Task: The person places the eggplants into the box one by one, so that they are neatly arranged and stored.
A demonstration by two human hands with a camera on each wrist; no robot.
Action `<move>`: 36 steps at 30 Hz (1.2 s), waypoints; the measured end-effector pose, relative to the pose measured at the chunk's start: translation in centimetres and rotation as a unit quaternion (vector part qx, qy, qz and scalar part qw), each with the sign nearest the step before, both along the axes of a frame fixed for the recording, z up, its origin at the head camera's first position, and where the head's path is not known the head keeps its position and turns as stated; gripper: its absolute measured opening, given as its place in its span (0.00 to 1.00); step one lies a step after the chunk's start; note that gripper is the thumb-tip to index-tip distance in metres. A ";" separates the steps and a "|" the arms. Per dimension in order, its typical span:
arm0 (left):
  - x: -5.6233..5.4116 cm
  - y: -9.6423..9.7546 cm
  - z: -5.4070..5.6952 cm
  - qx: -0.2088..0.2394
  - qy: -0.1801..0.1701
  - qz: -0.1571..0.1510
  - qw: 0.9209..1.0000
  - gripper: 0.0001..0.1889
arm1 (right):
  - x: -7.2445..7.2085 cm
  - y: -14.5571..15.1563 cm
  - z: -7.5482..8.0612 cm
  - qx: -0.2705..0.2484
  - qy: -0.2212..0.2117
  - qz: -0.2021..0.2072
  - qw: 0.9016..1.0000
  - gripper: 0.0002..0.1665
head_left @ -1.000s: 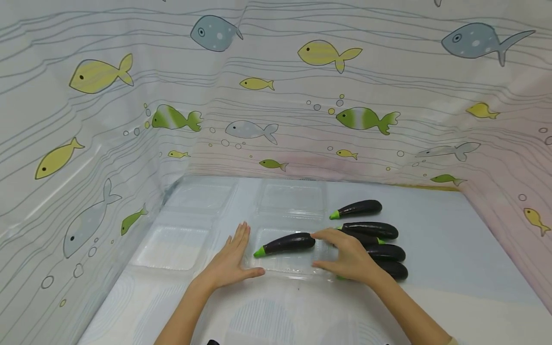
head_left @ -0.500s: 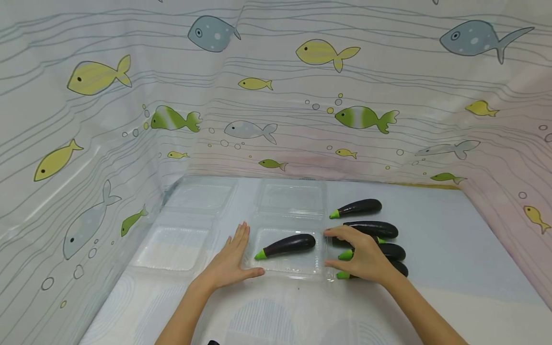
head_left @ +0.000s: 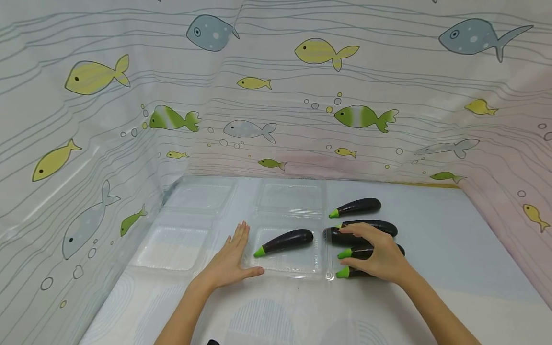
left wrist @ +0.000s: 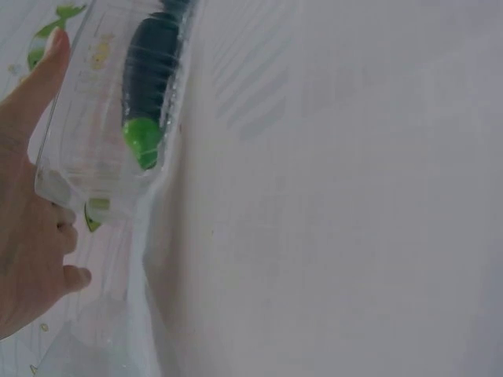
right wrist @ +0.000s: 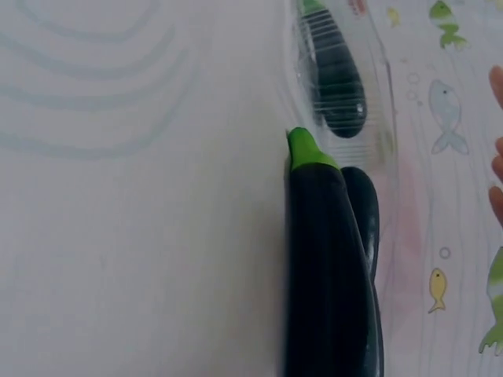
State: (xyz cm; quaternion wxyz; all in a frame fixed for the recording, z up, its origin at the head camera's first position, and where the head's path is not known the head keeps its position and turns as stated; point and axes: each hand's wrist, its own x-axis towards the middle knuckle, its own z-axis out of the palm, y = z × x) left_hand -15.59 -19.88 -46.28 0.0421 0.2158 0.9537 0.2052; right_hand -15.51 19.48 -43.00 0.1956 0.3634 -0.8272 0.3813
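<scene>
One dark eggplant with a green stem end (head_left: 286,241) lies in the front middle clear plastic container (head_left: 297,273). My left hand (head_left: 228,266) is at that container's left side, thumb spread from the fingers; in the left wrist view the hand (left wrist: 31,228) lies along the container wall (left wrist: 67,177). My right hand (head_left: 377,251) hovers over the eggplants to the right, thumb and fingers apart with nothing between them. Beneath it are an eggplant (head_left: 338,235) and another with its green end (head_left: 345,254) showing. In the right wrist view, fingertips (right wrist: 497,192) appear at the edge, beside an eggplant (right wrist: 330,267).
Another eggplant (head_left: 360,207) lies at the back right. More clear containers stand around: one at the back middle (head_left: 291,213), one at the back left (head_left: 198,211) and one at the front left (head_left: 172,269). A fish-print sheet (head_left: 302,165) hangs behind the table.
My right hand has moved off the eggplant in the container, going right over the other eggplants. My left hand has stayed at the container's left side.
</scene>
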 end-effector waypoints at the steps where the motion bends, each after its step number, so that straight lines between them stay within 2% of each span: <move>1: 0.0 0.0 0.0 0.000 0.000 0.000 1.000 0.64 | 0.1 0.2 0.0 -0.001 -0.002 -0.002 1.000 0.40; 5: -0.1 0.1 0.0 0.002 0.002 -0.001 1.000 0.64 | 0.2 1.0 0.2 -0.004 0.024 -0.007 1.000 0.41; 17: -0.3 0.4 -0.1 0.009 0.004 -0.003 1.000 0.63 | 0.9 3.1 0.7 0.002 0.020 -0.031 0.999 0.42; 24: -0.4 0.6 -0.1 0.011 0.004 -0.005 1.000 0.63 | 1.1 4.3 0.5 -0.003 0.042 -0.037 0.998 0.42; 29: -0.4 0.6 -0.1 0.013 0.002 -0.005 1.000 0.63 | 1.3 5.2 0.3 0.003 0.019 -0.055 0.998 0.43; 36: 0.1 0.2 0.1 0.019 -0.003 0.008 1.000 0.63 | 1.1 5.7 0.0 -0.005 0.043 -0.037 0.998 0.42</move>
